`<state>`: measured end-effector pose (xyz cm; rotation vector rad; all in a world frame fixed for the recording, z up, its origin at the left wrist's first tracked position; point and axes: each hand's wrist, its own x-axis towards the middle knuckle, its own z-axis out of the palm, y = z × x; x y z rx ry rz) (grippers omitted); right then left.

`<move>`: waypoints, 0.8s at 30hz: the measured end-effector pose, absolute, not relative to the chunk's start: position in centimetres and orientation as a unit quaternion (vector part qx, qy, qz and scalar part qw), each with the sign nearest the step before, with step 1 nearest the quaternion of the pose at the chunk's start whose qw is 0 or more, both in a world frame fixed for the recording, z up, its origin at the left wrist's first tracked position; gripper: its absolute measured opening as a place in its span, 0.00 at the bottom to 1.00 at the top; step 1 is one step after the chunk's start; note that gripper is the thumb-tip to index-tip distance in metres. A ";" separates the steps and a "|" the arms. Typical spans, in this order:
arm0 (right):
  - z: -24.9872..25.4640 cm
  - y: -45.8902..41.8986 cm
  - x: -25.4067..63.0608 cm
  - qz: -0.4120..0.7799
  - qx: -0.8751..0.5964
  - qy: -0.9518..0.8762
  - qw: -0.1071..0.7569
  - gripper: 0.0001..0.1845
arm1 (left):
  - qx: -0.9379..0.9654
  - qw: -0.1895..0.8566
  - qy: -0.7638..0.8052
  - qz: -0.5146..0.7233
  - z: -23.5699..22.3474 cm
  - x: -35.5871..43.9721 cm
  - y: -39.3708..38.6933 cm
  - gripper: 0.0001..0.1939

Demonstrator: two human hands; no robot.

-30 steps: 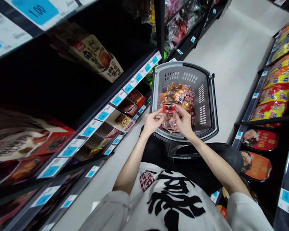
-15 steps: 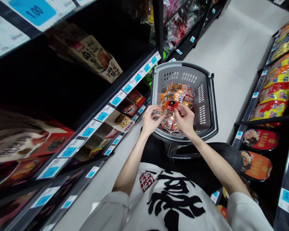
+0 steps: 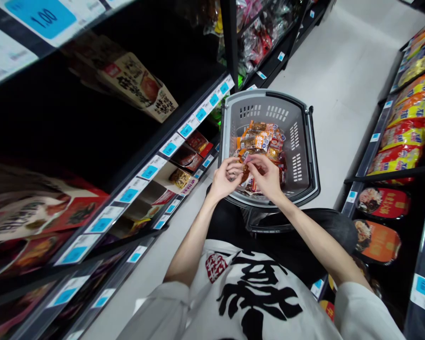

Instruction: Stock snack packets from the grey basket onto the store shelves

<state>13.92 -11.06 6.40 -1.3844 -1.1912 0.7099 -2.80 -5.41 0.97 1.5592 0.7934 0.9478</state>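
A grey plastic shopping basket [image 3: 306,156] rests on my lap, holding several orange and red snack packets [image 3: 261,137]. Both hands meet over its near left part. My left hand [image 3: 224,178] has its fingers curled in a pinch beside a small red-brown packet [image 3: 245,173]. My right hand [image 3: 265,175] is closed on the same packet from the right, thumb and forefinger pinching its top. Most of that packet is hidden between my fingers.
Dark shelves with blue price tags [image 3: 169,149] and boxed snacks [image 3: 141,89] run along the left. Shelves with yellow and red bags [image 3: 407,127] and round bowls [image 3: 382,203] stand on the right. A pale floor aisle [image 3: 340,71] stretches ahead.
The red packet, held up flat between both hands a second ago, has been lowered and drawn in, and my fingers have closed together over it.
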 end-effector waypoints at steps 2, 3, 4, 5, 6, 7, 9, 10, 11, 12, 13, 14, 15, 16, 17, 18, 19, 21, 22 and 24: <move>6.6 -10.9 14.3 0.263 -0.607 -0.498 0.561 0.10 | 0.625 0.570 0.335 0.415 0.8 -2.8 -5.2 0.26; 6.7 -10.8 14.5 0.240 -0.621 -0.495 0.558 0.10 | 0.612 0.578 0.335 0.424 0.7 -2.8 -5.0 0.25; 6.8 -10.7 14.7 0.216 -0.637 -0.490 0.554 0.11 | 0.600 0.584 0.334 0.433 0.6 -2.8 -4.9 0.24; 6.7 -10.6 14.9 0.196 -0.651 -0.484 0.551 0.13 | 0.591 0.589 0.332 0.440 0.6 -2.9 -4.9 0.24; 6.7 -10.5 15.1 0.185 -0.660 -0.474 0.553 0.15 | 0.583 0.594 0.330 0.445 0.6 -2.9 -4.8 0.23; 6.5 -10.4 15.2 0.191 -0.663 -0.460 0.559 0.17 | 0.579 0.596 0.329 0.448 0.6 -2.9 -4.8 0.22; 6.1 -10.2 15.3 0.259 -0.650 -0.418 0.579 0.19 | 0.584 0.591 0.327 0.450 0.7 -2.9 -4.9 0.18; 5.9 -10.1 15.2 0.312 -0.637 -0.389 0.587 0.20 | 0.592 0.584 0.327 0.449 0.8 -2.9 -4.9 0.16; 5.7 -10.0 15.1 0.366 -0.624 -0.356 0.591 0.22 | 0.603 0.576 0.328 0.445 0.9 -2.9 -4.9 0.15; 5.5 -10.0 14.9 0.411 -0.612 -0.324 0.593 0.25 | 0.613 0.568 0.330 0.439 1.0 -2.9 -5.0 0.15; 5.4 -10.0 14.8 0.441 -0.604 -0.295 0.595 0.26 | 0.621 0.563 0.333 0.431 1.1 -2.9 -5.0 0.16; 5.4 -10.0 14.6 0.458 -0.598 -0.273 0.598 0.28 | 0.627 0.562 0.336 0.422 1.1 -2.9 -5.0 0.17; 5.4 -10.0 14.5 0.467 -0.594 -0.258 0.602 0.29 | 0.630 0.561 0.340 0.415 1.2 -2.9 -5.0 0.18; 5.4 -9.9 14.4 0.471 -0.591 -0.248 0.606 0.29 | 0.633 0.560 0.344 0.409 1.2 -2.9 -5.0 0.19; 5.4 -9.9 14.4 0.475 -0.588 -0.241 0.608 0.30 | 0.636 0.558 0.346 0.405 1.2 -2.9 -5.0 0.20; 5.5 -9.9 14.4 0.479 -0.587 -0.234 0.609 0.30 | 0.641 0.554 0.347 0.402 1.3 -2.9 -5.0 0.20; 5.5 -9.8 14.5 0.482 -0.587 -0.227 0.610 0.31 | 0.647 0.549 0.346 0.401 1.3 -2.9 -5.0 0.19; 5.3 -9.7 14.6 0.482 -0.589 -0.216 0.611 0.31 | 0.663 0.532 0.340 0.403 1.4 -2.9 -4.9 0.19; 5.2 -9.6 14.6 0.479 -0.593 -0.215 0.611 0.32 | 0.672 0.522 0.337 0.403 1.5 -2.9 -4.8 0.19; 4.9 -9.5 14.8 0.466 -0.604 -0.224 0.607 0.31 | 0.691 0.503 0.330 0.400 1.6 -3.0 -4.8 0.19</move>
